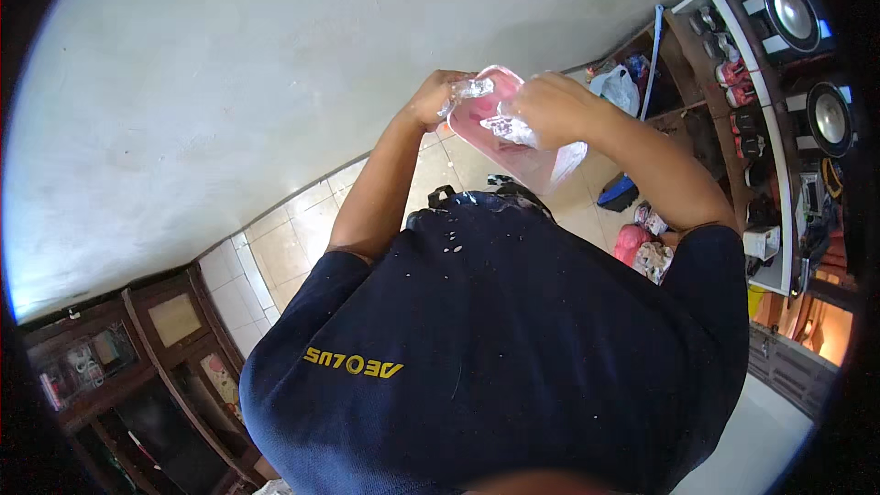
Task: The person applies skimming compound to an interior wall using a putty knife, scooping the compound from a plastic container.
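A pink plastic container (552, 161), smeared with white at the right side, is held up in front of my chest. My left hand (438, 97) is closed on its upper left rim, with white stuff over the thumb and fingertips. My right hand (541, 112) is curled over the container's opening, its fingers coated or wrapped in white material; what, if anything, it grips is hidden. My dark shirt (509, 330) carries small white spatters and fills the lower middle of the view.
A pale wall (257, 64) stands beyond me. Below are floor tiles (284, 247), a dark wooden cabinet (156, 339) at lower left, shelves with shoes (738, 82) at right, a blue pole (654, 55), a plastic bag (621, 90), a blue item (616, 191) and pink bundles (631, 241) on the floor.
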The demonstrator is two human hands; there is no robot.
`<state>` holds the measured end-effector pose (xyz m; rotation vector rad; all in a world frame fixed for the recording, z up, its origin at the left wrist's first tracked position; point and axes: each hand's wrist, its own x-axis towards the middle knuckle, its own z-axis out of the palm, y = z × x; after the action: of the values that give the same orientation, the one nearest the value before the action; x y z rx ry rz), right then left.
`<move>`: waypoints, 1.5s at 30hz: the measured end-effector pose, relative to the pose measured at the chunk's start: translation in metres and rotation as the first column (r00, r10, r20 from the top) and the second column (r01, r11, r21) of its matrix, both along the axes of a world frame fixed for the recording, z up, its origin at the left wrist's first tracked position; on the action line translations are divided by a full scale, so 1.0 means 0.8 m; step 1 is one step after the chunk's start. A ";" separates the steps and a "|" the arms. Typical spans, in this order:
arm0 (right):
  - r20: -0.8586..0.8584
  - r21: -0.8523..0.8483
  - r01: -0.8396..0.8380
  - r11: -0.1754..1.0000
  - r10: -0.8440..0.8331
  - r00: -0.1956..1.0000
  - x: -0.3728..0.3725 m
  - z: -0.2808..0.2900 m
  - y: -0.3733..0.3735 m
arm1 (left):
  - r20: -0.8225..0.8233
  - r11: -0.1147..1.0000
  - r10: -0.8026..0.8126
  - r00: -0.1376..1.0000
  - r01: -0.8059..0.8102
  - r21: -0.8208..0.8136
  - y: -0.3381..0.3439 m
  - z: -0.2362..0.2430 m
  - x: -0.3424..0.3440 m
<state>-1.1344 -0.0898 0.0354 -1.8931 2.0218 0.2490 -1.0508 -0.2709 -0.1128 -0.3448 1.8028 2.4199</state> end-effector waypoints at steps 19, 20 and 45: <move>-0.018 0.088 -0.113 0.990 0.115 0.993 0.032 0.012 -0.035 | 0.009 0.998 0.017 1.000 -0.018 0.058 -0.026 -0.011 0.034; -0.003 0.107 -0.094 0.990 0.095 0.995 0.034 0.015 -0.036 | 0.026 0.995 -0.010 1.000 0.008 0.102 -0.027 -0.010 0.035; -0.121 -0.147 -0.037 0.988 0.019 0.992 0.029 -0.001 -0.028 | 0.102 0.994 0.107 0.989 -0.106 -0.010 -0.032 0.008 0.049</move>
<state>-1.1109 -0.1125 0.0348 -2.0425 2.1469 0.2293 -1.0114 -0.2966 -0.1062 -0.5690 1.7898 2.4186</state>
